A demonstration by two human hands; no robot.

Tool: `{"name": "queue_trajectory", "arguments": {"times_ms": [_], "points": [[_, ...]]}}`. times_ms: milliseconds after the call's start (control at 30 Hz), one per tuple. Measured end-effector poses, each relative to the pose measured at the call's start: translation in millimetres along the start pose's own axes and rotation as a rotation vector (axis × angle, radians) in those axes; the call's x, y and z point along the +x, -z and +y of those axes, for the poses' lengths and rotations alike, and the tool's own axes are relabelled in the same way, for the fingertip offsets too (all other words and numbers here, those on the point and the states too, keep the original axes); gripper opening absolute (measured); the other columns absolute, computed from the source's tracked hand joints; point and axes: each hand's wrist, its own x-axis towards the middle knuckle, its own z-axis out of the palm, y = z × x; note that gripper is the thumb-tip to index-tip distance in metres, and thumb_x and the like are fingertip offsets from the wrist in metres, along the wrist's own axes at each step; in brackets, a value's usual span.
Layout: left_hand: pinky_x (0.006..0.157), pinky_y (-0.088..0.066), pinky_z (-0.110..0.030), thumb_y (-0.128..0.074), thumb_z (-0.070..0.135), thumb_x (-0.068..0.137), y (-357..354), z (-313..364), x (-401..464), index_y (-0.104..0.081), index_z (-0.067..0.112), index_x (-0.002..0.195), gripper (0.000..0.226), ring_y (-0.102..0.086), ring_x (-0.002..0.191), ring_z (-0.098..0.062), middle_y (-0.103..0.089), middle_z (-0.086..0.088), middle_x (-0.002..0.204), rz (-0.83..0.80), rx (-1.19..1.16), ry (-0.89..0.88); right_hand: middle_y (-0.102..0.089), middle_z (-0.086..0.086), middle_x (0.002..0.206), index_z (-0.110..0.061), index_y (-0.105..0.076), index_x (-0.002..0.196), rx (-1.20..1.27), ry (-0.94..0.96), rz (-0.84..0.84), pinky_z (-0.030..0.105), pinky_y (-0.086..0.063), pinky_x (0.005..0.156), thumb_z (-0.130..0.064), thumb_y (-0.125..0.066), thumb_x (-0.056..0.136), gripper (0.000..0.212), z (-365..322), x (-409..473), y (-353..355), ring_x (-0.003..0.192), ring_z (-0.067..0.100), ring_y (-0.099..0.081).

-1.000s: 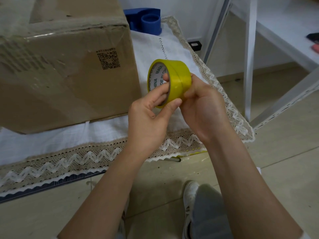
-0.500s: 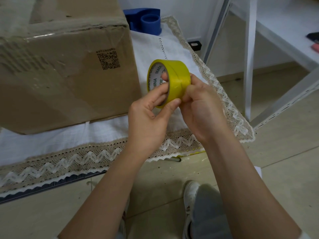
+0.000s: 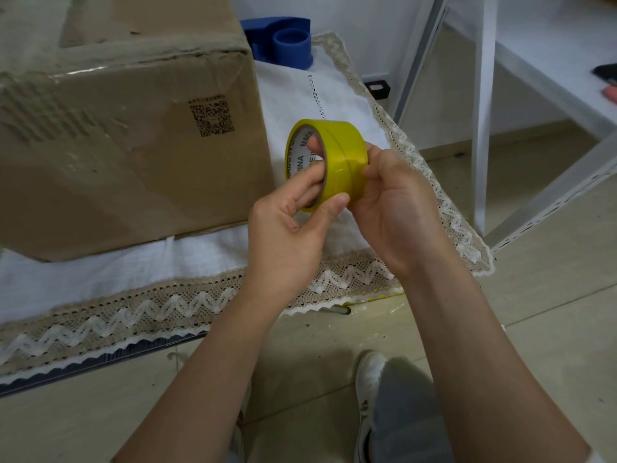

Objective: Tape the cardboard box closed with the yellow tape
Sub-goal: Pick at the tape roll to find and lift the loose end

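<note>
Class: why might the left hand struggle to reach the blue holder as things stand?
Probably it cannot yet: the left hand grips the tape roll, and the cardboard box stands partly in front of the blue holder.

the cardboard box (image 3: 127, 135) walls off the left; open white cloth (image 3: 300, 91) lies right of it, blue tape dispenser (image 3: 283, 41) behind.

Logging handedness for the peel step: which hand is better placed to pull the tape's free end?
Right. The right hand has fingertips on the yellow tape roll's outer face; the left hand grips through its core, steadying it.
</note>
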Motion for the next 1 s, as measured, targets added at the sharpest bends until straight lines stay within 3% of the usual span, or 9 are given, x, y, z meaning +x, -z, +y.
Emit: {"name": "queue_trajectory", "arguments": {"times_ms": [200,333,433,533,600,667,767,1000], "points": [[0.095,-0.056,-0.032,-0.07,0.004,0.087,-0.6,-0.2,-0.8,-0.062,0.023,0.12,0.039,-0.07,0.104,-0.009,-0.074,0.0,0.108,0.012,0.025,0.006,-0.059,0.035,0.124,0.008,-0.059,0.121,-0.044,0.016,0.0,0.063,-0.037,0.108,-0.012,-0.036,0.071,0.058,-0.1,1.1,2.6,0.103,0.036,-0.059],[0.094,-0.054,-0.024,-0.069,0.003,0.087,-1.9,0.9,-0.8,-0.062,0.018,0.123,0.04,-0.069,0.105,-0.006,-0.073,-0.001,0.111,0.014,0.015,0.007,-0.07,0.021,0.114,0.002,-0.064,0.117,-0.15,0.082,-0.018,0.064,-0.044,0.102,0.002,-0.032,0.076,0.052,3.7,-0.3,6.3,0.112,0.037,-0.064],[0.091,-0.053,-0.019,-0.068,0.002,0.088,-1.0,3.9,1.1,-0.061,0.012,0.125,0.039,-0.069,0.103,-0.003,-0.073,0.002,0.109,0.004,0.018,-0.015,-0.067,0.023,0.102,0.004,-0.063,0.116,-0.104,0.068,-0.04,0.063,-0.044,0.103,0.006,-0.031,0.073,0.054,1.8,-1.4,5.6,0.1,0.038,-0.06],[0.091,-0.053,-0.02,-0.066,0.003,0.09,1.3,5.9,2.9,-0.06,0.015,0.128,0.04,-0.07,0.103,-0.005,-0.072,0.005,0.109,-0.006,0.018,-0.02,-0.068,0.006,0.102,-0.015,-0.063,0.12,-0.317,0.129,0.029,0.038,-0.052,0.086,-0.01,-0.047,0.082,0.041,-3.4,-2.4,7.3,0.093,0.02,-0.061],[0.092,-0.053,-0.024,-0.065,0.004,0.091,3.2,5.0,3.7,-0.06,0.011,0.129,0.039,-0.069,0.103,-0.01,-0.073,0.001,0.112,-0.005,0.047,-0.028,-0.062,-0.003,0.12,-0.029,-0.054,0.128,-0.527,0.286,0.068,0.026,-0.052,0.088,-0.012,-0.057,0.091,0.041,-6.5,-6.5,12.4,0.104,0.01,-0.062],[0.094,-0.054,-0.03,-0.064,0.008,0.092,4.5,4.3,3.7,-0.059,0.012,0.13,0.039,-0.069,0.104,-0.016,-0.073,-0.001,0.112,-0.004,0.08,-0.032,-0.058,-0.009,0.127,-0.034,-0.056,0.124,-0.756,0.481,0.051,0.021,-0.045,0.096,-0.016,-0.066,0.09,0.04,-8.8,-9.5,19.2,0.116,0.006,-0.055],[0.093,-0.054,-0.033,-0.062,0.014,0.095,5.9,4.8,3.0,-0.058,0.013,0.134,0.039,-0.068,0.103,-0.016,-0.072,0.0,0.111,-0.027,0.125,-0.034,-0.062,-0.008,0.122,-0.034,-0.069,0.106,-0.907,0.652,0.048,0.029,-0.04,0.104,-0.024,-0.072,0.086,0.023,-10.7,-8.1,28.6,0.122,0.011,-0.052],[0.083,-0.04,-0.004,-0.059,0.015,0.096,8.4,4.6,3.5,-0.055,0.012,0.136,0.04,-0.054,0.093,0.016,-0.062,0.014,0.107,-0.069,0.282,-0.123,-0.066,-0.005,0.109,-0.032,-0.072,0.095,-0.956,0.816,0.058,0.037,-0.044,0.1,-0.027,-0.076,0.084,0.013,-13.6,-8.2,26.7,0.113,0.018,-0.056]]}}
